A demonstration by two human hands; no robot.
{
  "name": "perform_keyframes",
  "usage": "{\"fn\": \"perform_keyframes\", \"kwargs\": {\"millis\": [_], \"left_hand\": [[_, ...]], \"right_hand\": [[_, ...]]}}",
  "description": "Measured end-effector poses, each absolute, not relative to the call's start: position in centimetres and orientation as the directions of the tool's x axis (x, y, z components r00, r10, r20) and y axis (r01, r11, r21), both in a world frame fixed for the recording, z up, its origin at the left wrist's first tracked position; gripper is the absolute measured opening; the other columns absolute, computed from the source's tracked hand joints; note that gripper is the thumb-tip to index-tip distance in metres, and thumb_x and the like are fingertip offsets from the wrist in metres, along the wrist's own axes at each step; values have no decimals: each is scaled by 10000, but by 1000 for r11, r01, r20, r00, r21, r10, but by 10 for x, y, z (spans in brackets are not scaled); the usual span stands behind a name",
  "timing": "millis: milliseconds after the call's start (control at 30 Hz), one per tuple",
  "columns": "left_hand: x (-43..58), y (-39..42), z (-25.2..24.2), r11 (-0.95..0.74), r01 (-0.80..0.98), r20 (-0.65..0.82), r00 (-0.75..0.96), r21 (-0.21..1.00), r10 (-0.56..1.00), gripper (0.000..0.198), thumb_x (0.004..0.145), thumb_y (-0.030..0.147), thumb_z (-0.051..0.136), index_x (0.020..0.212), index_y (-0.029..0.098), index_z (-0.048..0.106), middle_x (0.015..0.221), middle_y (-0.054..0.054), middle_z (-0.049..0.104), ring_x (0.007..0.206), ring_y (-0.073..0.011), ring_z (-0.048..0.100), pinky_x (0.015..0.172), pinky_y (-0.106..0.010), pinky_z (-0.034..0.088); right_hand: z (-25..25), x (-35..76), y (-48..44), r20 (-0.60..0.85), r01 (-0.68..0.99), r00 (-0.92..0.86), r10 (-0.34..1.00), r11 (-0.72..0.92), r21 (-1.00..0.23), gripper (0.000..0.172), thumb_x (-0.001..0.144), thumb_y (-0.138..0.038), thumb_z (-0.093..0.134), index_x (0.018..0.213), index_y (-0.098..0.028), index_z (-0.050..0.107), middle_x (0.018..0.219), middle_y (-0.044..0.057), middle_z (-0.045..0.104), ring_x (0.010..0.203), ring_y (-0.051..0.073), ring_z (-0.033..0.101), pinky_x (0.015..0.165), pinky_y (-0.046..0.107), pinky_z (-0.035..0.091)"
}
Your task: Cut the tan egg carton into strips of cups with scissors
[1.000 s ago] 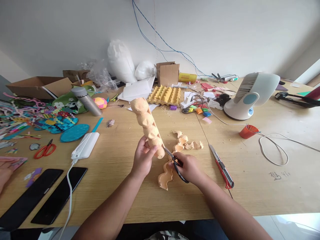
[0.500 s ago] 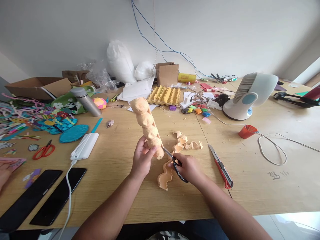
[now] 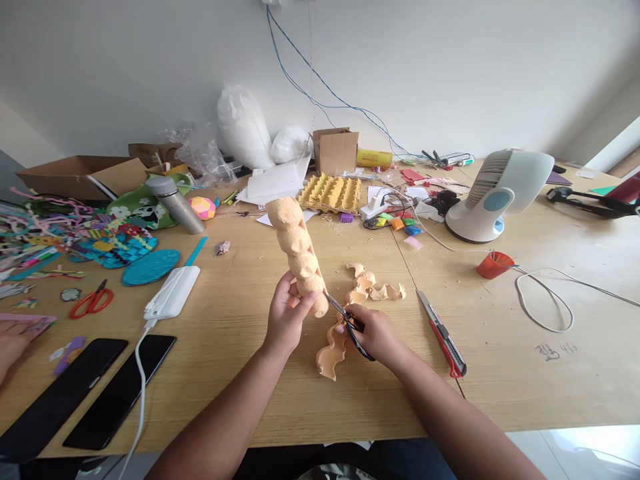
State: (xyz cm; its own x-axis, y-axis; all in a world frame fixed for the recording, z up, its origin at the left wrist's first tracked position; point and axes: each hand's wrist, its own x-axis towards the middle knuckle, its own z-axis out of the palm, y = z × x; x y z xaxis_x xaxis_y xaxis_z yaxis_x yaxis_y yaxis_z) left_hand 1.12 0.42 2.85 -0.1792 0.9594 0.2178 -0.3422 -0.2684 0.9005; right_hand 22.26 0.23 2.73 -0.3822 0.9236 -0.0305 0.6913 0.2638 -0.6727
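Observation:
A peach-coloured strip of egg carton (image 3: 300, 252), a row of several rounded cups, stands tilted in my left hand (image 3: 286, 315), the fingers wrapped round its lower end. My right hand (image 3: 371, 329) grips black-handled scissors (image 3: 359, 341). Their blades meet the strip's right edge near its lowest cups; how far they are parted is hard to see. Beneath and behind the scissors lie wavy peach carton offcuts (image 3: 331, 357), partly covered by my right hand. More curled scraps (image 3: 386, 292) rest farther back on the table.
A red utility knife (image 3: 445, 337) lies right of my right hand. A white fan (image 3: 493, 193), an orange cup (image 3: 494, 265) and a looped cable stand or lie farther right. Left are two phones (image 3: 120, 392), a power bank (image 3: 173, 292), red scissors (image 3: 91, 301) and another person's hand (image 3: 14, 341).
The view has shifted slightly. Both hands keep nearly the same pose, with the scissors still at the edge of the carton strip.

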Motion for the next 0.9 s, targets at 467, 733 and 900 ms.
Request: {"fn": "perform_keyframes", "kwargs": {"millis": [467,733,900], "left_hand": [[13,3,26,-257,-379,215,-152,889,965,551,841,335,886,1337,265,655,1150,-58,780,1020,-180,723,917,-294,569],[14,2,29,-258,-396,207,-169,881,964,534,822,329,907,1305,286,683,1099,-28,784,989,-169,728,895,-286,575],[14,1,30,-251,-404,200,-164,880,966,541,818,327,909,1307,286,679,1095,-29,783,995,-180,725,900,-300,573]], "right_hand": [[28,223,1,-23,754,-376,926,291,-589,333,977,-538,651,1125,-254,741,766,20,736,689,192,624,621,270,307],[29,224,0,-7,752,-369,929,295,-589,317,970,-530,678,1118,-261,756,746,19,739,673,187,626,622,265,310],[30,225,-2,18,758,-364,931,308,-575,299,979,-514,678,1108,-257,757,717,16,729,659,185,624,613,265,300]]}}
